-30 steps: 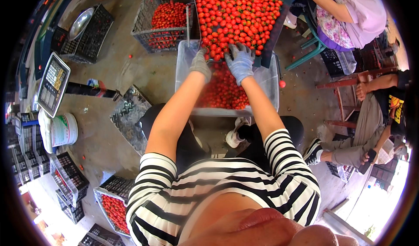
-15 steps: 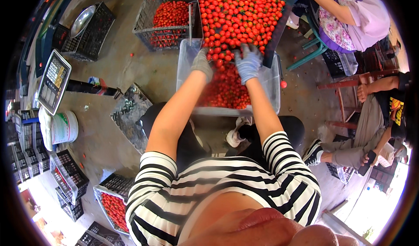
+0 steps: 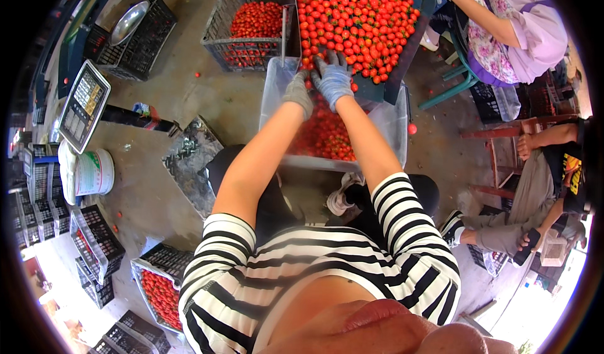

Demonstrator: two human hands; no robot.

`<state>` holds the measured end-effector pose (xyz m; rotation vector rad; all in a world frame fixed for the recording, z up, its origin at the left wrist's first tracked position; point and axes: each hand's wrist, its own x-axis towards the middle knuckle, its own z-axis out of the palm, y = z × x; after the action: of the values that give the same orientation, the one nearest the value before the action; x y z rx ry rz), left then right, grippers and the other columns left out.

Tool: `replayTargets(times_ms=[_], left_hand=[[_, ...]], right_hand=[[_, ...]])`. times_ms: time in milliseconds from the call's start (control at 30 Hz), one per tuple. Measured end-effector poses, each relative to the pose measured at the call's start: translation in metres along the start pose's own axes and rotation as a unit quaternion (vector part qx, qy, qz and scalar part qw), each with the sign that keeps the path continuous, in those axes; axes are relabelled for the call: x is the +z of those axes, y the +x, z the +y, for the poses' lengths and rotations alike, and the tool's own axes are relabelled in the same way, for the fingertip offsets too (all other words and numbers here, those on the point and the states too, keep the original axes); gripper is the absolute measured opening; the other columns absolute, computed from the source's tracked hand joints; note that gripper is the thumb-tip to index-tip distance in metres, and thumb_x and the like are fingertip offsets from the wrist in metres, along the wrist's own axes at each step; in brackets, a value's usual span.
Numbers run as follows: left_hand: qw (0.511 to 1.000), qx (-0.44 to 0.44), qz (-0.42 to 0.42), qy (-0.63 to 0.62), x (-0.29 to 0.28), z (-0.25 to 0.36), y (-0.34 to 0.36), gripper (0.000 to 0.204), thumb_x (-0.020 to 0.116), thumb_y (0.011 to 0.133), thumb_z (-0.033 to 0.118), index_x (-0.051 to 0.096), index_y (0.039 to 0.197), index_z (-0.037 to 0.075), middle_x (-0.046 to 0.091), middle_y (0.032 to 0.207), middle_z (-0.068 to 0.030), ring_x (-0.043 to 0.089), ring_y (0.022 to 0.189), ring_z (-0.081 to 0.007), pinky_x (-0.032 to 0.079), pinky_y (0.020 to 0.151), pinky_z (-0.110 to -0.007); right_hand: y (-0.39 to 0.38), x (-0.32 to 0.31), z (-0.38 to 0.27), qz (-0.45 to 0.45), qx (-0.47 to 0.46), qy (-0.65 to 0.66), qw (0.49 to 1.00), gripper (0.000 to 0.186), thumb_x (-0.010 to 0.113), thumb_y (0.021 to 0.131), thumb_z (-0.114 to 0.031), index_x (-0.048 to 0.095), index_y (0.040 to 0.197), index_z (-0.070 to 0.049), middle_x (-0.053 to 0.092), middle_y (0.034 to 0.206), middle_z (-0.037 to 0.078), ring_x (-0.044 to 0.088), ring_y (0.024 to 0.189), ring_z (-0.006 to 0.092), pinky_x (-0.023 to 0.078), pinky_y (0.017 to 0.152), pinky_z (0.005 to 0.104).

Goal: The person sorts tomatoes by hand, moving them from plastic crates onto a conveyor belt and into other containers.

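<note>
Small red cherry tomatoes [image 3: 358, 27] lie spread over a sloping dark sorting tray [image 3: 412, 43]. At its near lower end, my right hand [image 3: 333, 78], in a blue-grey glove, rests with stretched fingers on the tomatoes. Close beside it on the left is my left hand [image 3: 298, 96] in a grey glove, its fingers extended by the tray's lower corner and partly hidden. Just below both hands stands a translucent plastic bin [image 3: 272, 102], with a heap of tomatoes [image 3: 327, 137] inside, blurred toward its left side.
A black crate [image 3: 217, 46] partly filled with tomatoes stands left of the tray. Further left are a scale display [image 3: 85, 105], a white bucket [image 3: 95, 173] and more crates [image 3: 97, 244]. At right sit a person in pink [image 3: 528, 33] and another in dark clothes [image 3: 535, 178].
My right hand has moved left, close to my left hand. Tomatoes by the tray's lower end have shifted, baring some of its surface. The view has moved slightly.
</note>
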<state>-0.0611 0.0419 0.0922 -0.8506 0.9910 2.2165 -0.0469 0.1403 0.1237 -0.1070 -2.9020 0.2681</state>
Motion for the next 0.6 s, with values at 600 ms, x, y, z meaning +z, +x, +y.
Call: replayTargets(times_ms=[600], left_hand=[[0.999, 0.034, 0.015, 0.008, -0.005, -0.004, 0.001, 0.029, 0.056, 0.083, 0.042, 0.057, 0.102, 0.021, 0.057, 0.093, -0.0033, 0.052, 0.088, -0.0233, 0.042, 0.076, -0.046]], right_hand=[[-0.016, -0.002, -0.004, -0.099, -0.049, -0.010, 0.994, 0.042, 0.051, 0.084, -0.038, 0.050, 0.123, -0.023, 0.040, 0.132, 0.013, 0.039, 0.122, 0.0334, 0.021, 0.103, 0.0576]])
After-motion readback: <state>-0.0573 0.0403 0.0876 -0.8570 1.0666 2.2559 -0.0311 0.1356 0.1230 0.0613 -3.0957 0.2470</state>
